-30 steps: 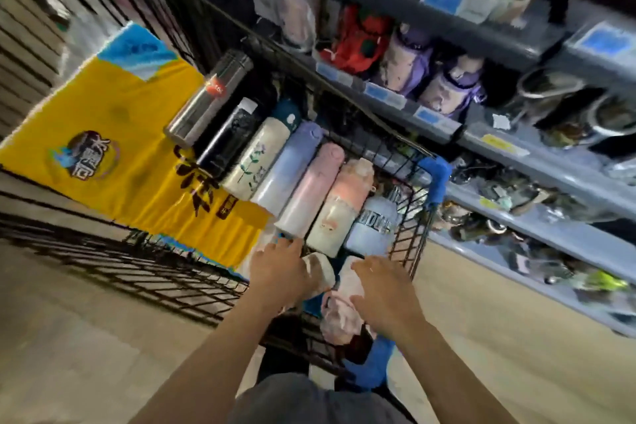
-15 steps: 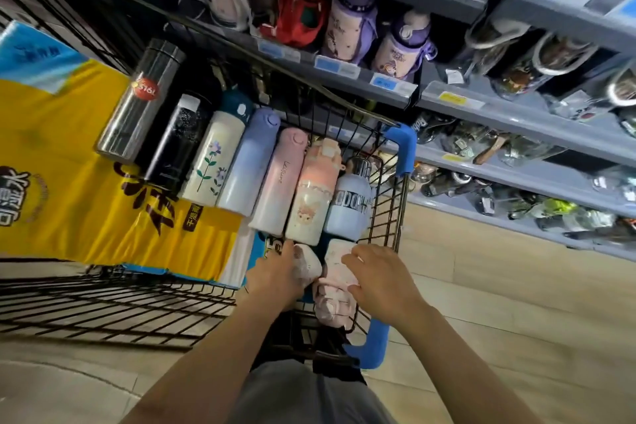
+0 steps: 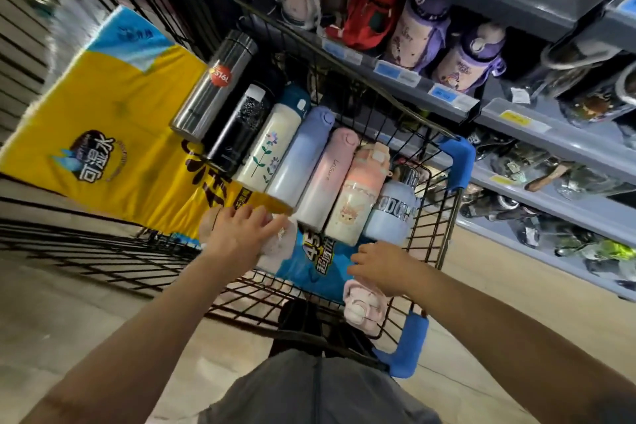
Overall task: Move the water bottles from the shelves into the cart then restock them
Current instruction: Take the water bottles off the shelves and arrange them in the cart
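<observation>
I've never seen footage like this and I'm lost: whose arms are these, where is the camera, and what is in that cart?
There is no machine here. A person wears a wide-angle camera on the head, looking forward and down, so the two bare arms are their own. This is the only view.

They stand at a black wire cart beside store shelves that hold more bottles. Seven water bottles lie side by side in the cart on a yellow and blue printed sheet.

The left hand rests on a pale pink fluffy item, its fingers fairly straight. The right hand curls its fingers round a pale pink bottle near the cart's close end.
</observation>
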Available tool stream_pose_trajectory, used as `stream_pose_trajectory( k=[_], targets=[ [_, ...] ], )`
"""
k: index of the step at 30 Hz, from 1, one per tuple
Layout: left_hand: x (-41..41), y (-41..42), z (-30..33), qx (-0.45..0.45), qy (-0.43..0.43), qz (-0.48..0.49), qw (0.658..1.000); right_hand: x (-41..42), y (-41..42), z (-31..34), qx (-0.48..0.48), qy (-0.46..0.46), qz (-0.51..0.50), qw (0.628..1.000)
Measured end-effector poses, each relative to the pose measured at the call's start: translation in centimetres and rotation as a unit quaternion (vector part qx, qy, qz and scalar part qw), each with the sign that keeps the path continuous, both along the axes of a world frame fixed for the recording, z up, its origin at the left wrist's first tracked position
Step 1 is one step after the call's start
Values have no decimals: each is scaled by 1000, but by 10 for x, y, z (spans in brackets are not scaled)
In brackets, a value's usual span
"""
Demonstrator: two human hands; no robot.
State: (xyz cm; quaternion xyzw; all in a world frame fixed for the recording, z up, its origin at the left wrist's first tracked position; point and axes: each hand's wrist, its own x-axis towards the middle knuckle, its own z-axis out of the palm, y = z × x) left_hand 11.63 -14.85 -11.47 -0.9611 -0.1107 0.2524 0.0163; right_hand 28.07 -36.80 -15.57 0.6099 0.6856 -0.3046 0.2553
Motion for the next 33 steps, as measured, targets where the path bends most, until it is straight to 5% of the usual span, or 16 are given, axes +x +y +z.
stream_pose_trajectory(
  k=[4, 9, 14, 20, 27, 33],
  targets=[
    [-15, 25, -21, 4, 40, -28, 999, 0, -1, -18, -18, -12, 60, 998],
    [-7, 27, -17, 9, -47, -23, 999, -1, -1, -30, 6, -21, 98, 995],
    [-18, 34, -22, 32, -94, 86, 991, -1, 5, -29, 2, -32, 153, 988],
    [-18, 31, -16, -11, -54, 262, 963, -2, 15, -8, 16, -3, 121, 993],
    [-18, 31, -18, -111, -129, 314, 934, 0, 8, 32, 156, 74, -156, 973],
    [-10, 27, -18, -125, -195, 367, 901, 2, 35, 46, 242, 96, -495, 829]
  ],
)
